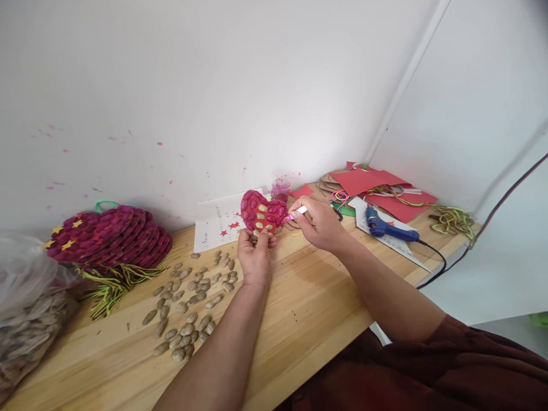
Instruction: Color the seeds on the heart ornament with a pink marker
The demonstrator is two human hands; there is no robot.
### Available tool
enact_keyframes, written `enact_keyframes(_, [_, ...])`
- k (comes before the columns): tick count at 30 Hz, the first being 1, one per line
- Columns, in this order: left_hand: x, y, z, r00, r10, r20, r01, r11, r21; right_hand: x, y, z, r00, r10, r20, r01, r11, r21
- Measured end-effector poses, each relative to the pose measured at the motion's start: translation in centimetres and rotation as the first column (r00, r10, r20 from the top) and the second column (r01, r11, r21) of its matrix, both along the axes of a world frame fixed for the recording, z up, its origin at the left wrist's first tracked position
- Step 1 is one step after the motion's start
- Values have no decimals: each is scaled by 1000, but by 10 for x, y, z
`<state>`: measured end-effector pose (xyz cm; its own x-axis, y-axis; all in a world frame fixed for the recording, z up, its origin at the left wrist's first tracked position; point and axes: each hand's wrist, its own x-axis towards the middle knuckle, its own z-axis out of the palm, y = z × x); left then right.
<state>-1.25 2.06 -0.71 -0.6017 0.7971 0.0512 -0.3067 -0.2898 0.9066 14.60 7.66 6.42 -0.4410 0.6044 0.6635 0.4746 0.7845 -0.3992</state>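
Note:
My left hand (256,251) grips the lower edge of a red heart-shaped piece (262,212) covered with peanut shells, holding it up over the table. Many of its shells are painted magenta, while a few in the middle are still the pale shell colour. In my right hand (317,221), fingers closed, is a white-handled paintbrush (301,210) whose pink tip is at the heart's right side; whether it touches cannot be made out. Behind the heart stands a small clear cup of pink paint (281,190). Loose peanuts (187,329) lie on the table left of my left forearm.
Finished-looking magenta hearts with yellow stars (124,237) are stacked at the left, by a plastic bag of peanuts (34,325). A blue glue gun (391,229) with a black cord lies right, near red paper (363,182) and green string (451,220). A white sheet (209,222) lies by the wall.

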Motion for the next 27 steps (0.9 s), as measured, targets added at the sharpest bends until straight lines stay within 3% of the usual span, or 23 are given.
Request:
enact_keyframes(10, [0, 1, 1, 1000, 3, 19, -3, 1000, 1, 0, -2, -1, 999, 33, 26, -33, 999, 0])
enact_keyframes(23, [-1, 0, -1, 1000, -13, -2, 13, 1000, -8, -1, -2, 1, 999, -22, -27, 22, 1000, -9])
enact_keyframes(27, [-1, 0, -1, 1000, -12, -5, 12, 1000, -9, 0, -2, 1, 1000, 21, -4, -21, 1000, -9])
